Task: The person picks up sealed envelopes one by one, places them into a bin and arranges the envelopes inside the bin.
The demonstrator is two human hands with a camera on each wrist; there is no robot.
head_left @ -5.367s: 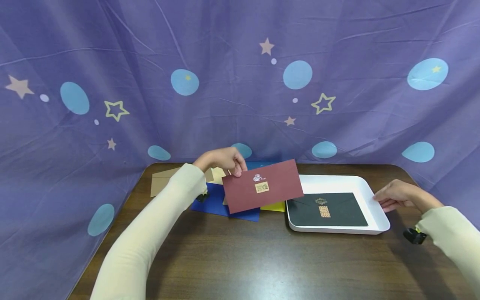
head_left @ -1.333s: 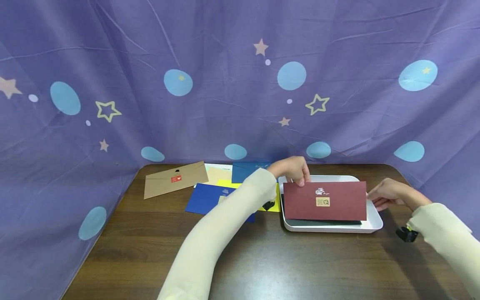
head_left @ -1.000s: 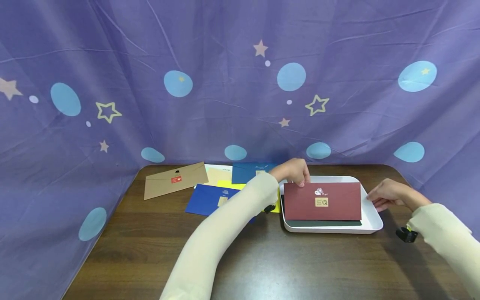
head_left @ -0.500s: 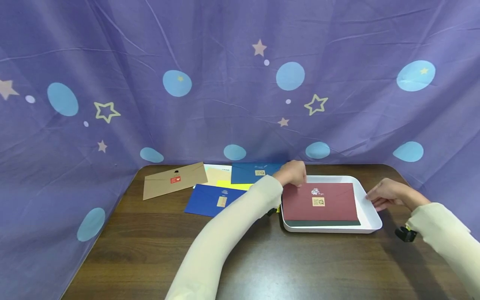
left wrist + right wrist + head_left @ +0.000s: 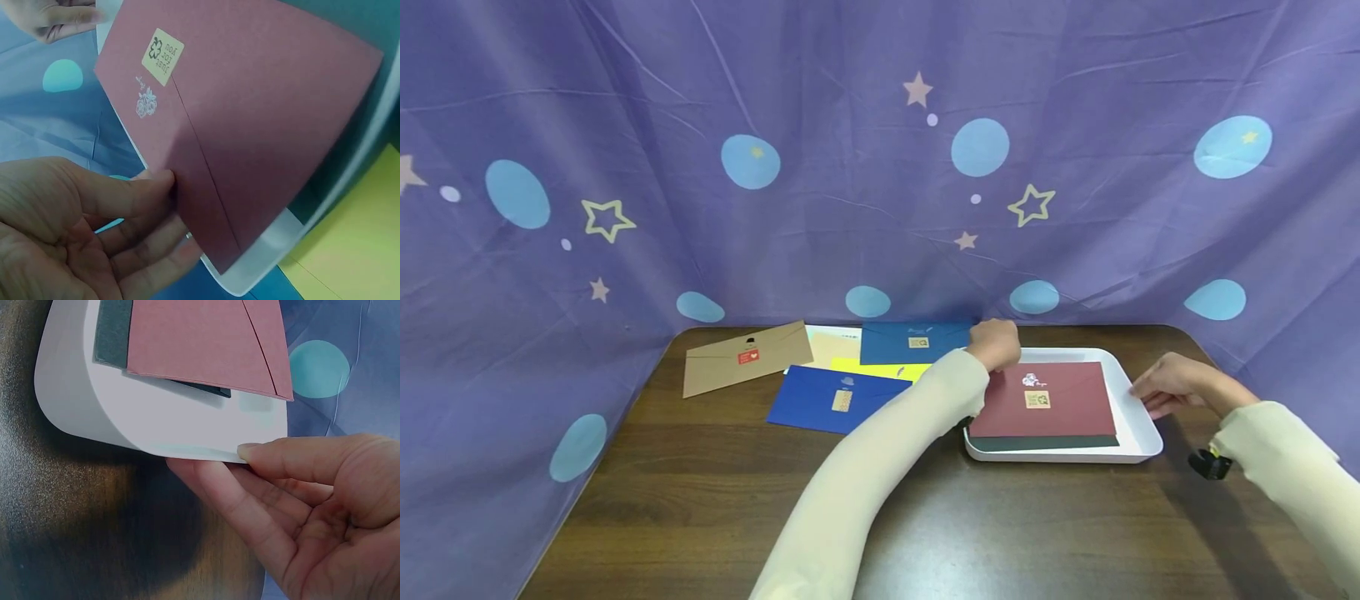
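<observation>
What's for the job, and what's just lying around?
Probably in use: maroon rectangular paper envelope, dark green paper envelope, white rectangular tray.

Seemingly lying around: brown paper envelope, royal blue paper envelope, dark blue paper envelope, yellow paper envelope, pale paper.

The maroon envelope (image 5: pixel 1075 404) looks matt paper, the tray (image 5: pixel 1133 421) smooth plastic, table (image 5: pixel 985 521) glossy wood, backdrop (image 5: pixel 850 92) cloth.

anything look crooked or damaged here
Nothing looks torn or spilled. The maroon envelope, pinched by the left hand, isn't lined up with the dark green envelope beneath: a green strip shows nearest the wearer. Left of the white tray, the brown envelope slants opposite to the royal blue envelope.
</observation>
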